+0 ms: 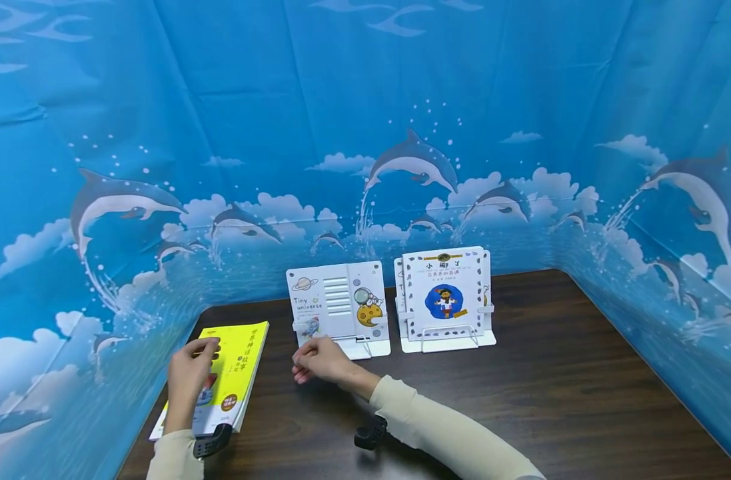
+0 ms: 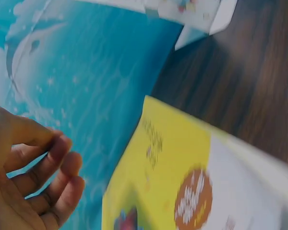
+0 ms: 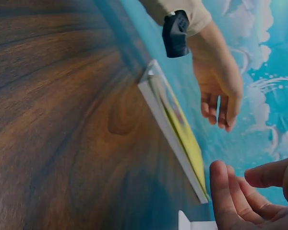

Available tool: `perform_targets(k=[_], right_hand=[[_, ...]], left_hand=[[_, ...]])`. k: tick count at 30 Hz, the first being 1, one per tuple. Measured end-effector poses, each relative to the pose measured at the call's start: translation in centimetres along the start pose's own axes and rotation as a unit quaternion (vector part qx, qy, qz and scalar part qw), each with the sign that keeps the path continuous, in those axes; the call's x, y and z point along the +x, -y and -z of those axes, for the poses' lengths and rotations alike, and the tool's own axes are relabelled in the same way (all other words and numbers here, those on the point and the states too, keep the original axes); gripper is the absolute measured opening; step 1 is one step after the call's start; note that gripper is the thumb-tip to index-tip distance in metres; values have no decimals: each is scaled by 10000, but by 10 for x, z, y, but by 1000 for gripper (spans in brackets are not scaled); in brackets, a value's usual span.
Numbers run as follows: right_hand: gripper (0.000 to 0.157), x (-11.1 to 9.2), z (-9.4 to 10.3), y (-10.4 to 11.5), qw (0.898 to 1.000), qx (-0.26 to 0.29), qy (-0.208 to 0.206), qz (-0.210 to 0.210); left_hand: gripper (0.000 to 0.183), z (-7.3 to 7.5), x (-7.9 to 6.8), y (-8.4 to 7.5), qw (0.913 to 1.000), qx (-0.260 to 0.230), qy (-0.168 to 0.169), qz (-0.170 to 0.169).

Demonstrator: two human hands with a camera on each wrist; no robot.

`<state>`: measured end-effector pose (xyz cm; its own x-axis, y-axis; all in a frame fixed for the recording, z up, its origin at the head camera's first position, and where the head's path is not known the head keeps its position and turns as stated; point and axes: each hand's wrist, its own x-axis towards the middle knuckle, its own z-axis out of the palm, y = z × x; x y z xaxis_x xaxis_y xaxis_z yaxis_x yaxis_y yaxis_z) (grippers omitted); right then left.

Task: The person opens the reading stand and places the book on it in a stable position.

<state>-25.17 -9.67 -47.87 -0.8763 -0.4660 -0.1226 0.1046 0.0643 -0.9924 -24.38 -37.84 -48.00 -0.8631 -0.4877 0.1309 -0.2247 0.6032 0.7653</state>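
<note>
My left hand [image 1: 190, 377] hovers over the left side of a yellow-covered book [image 1: 238, 360], which lies flat at the table's left. In the left wrist view its fingers [image 2: 69, 163] curl loosely near the thumb, with nothing between them. My right hand [image 1: 326, 360] is raised in front of a white bookstand [image 1: 338, 300] printed "Tiny universe", overlapping its lower edge in the head view. Seen from the right wrist, the fingers [image 3: 220, 184] are bent, thumb apart from them, and hold nothing. That bookstand bears no book.
Right of it, a second white bookstand [image 1: 446, 344] holds a white picture book [image 1: 470, 287] upright, its cover showing a figure in a blue circle. A dark wooden table [image 1: 557, 373] lies under everything. Blue dolphin-printed curtains [image 1: 353, 100] rise along the table's back and sides.
</note>
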Motion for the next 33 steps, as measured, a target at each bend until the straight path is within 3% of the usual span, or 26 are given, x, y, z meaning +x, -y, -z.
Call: perform_targets(k=[7, 12, 15, 25, 30, 33], right_hand=[[9, 9, -22, -7, 9997, -52, 222, -91], [12, 15, -35, -10, 9992, -318, 219, -121], [20, 19, -40, -12, 9988, -393, 205, -218], [33, 27, -44, -17, 9968, -572, 219, -508], [38, 28, -45, -19, 9970, -381, 346, -583], [39, 29, -46, -20, 9973, -181, 419, -571]], left_hand=[[51, 11, 4, 22, 9958, 748, 194, 492], [71, 14, 6, 34, 9800, 1628, 682, 924], [79, 13, 6, 37, 9732, 1862, 832, 1062], [80, 13, 5, 42, 9783, 1671, 548, 1094], [73, 8, 5, 42, 9877, 1087, 499, 1008], [76, 3, 6, 42, 9895, 713, 494, 1153]])
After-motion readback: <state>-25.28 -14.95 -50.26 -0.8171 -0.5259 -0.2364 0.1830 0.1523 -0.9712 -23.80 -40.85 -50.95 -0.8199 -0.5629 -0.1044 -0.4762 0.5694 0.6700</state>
